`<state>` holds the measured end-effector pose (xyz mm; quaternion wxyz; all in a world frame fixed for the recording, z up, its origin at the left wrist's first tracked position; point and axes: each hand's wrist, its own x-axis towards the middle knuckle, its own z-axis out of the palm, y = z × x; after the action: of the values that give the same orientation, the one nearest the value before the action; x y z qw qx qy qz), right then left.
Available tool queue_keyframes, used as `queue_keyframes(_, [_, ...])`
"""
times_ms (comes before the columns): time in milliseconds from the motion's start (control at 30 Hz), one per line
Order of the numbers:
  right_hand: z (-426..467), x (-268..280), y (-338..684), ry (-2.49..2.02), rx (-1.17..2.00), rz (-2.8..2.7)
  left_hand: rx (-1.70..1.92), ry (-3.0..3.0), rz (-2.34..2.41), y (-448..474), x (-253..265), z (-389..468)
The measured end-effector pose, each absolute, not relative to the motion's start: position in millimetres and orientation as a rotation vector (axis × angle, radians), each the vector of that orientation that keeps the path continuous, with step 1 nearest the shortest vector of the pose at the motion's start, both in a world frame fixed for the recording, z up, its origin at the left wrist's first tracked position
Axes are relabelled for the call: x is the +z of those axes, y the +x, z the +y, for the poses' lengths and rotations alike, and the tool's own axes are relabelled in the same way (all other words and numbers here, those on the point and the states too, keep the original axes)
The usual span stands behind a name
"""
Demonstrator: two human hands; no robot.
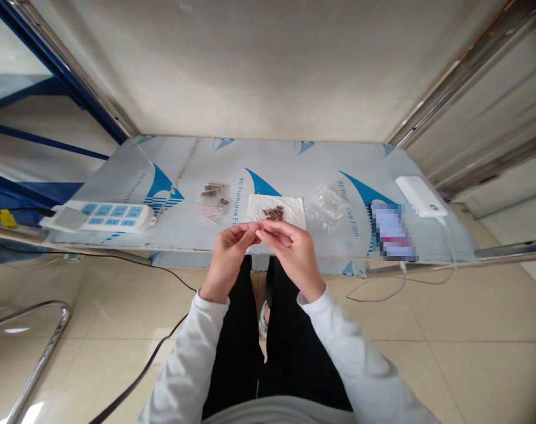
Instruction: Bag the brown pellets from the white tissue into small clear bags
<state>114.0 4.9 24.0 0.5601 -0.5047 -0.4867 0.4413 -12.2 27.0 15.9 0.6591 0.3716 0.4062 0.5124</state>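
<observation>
My left hand point(235, 250) and my right hand point(291, 247) meet fingertip to fingertip at the front edge of the table, both pinched closed. What they pinch is too small and too covered by the fingers to name. Just beyond them, small brown metallic pieces point(273, 213) lie heaped on a white sheet point(297, 207). To the left are a pile of thin pale sticks with reddish marks point(209, 212) and, above it, a group of short brown cylinders point(212, 189). A crumpled clear plastic bag point(327, 207) lies to the right of the sheet.
A white power strip with blue sockets point(113, 215) lies at the table's left end. On the right are a phone point(392, 231) with a cable and a white box-like device point(422, 196). The film-covered tabletop point(290, 168) ends at a wall behind; metal posts flank it.
</observation>
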Motion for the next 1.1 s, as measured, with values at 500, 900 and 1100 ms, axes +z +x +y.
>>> queue_keyframes(500, [-4, 15, 117, -1.661, 0.224, -1.406, 1.034, 1.814, 1.756, 3, 21, 5])
queue_keyframes(900, [-6, 25, 129, -1.122, 0.774, -1.703, 1.001, 1.642, 1.459, -15, 49, 14])
queue_keyframes(1100, [-34, -26, 130, -1.358, 0.755, -1.335, 1.089, 1.678, 1.641, -38, -27, -14])
